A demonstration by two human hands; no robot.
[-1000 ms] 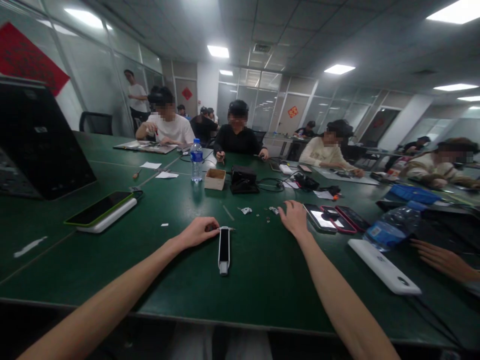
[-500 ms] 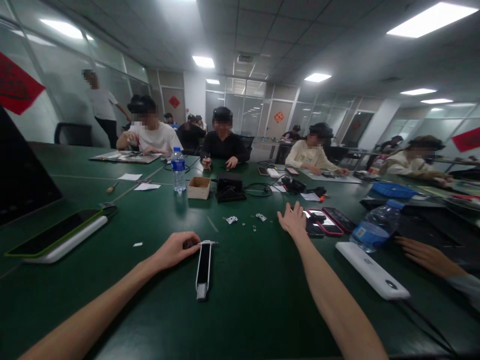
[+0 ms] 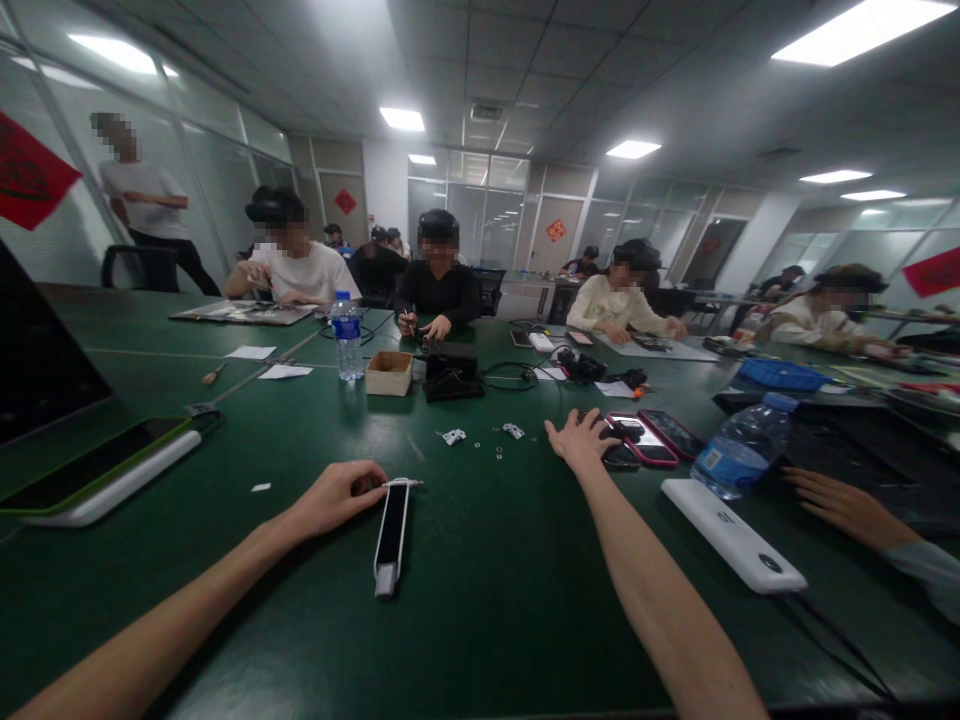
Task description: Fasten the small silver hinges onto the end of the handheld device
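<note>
My left hand (image 3: 334, 498) lies curled at the top end of a slim black-and-white tool (image 3: 391, 535) with a thin metal tip, and its fingers pinch that end. My right hand (image 3: 577, 442) rests on the green table (image 3: 495, 600) with its fingers spread, holding nothing. Just right of its fingertips lie a dark phone and a red-cased phone (image 3: 634, 442). Ahead of my hands are two small metal hinges (image 3: 453, 436) and several tiny washers (image 3: 498, 445).
A clear water bottle (image 3: 346, 338) and a cardboard box (image 3: 388, 373) stand ahead, beside a black case with cables (image 3: 451, 378). A co-worker's hand (image 3: 847, 508) lies at right, near a white power bank (image 3: 733, 535) and a plastic bottle (image 3: 741, 448). Seated people work along the table.
The whole view has swung slightly, so the table items sit further left in the picture. My hands stay in about the same places on the table. The standing person at the back has moved left.
</note>
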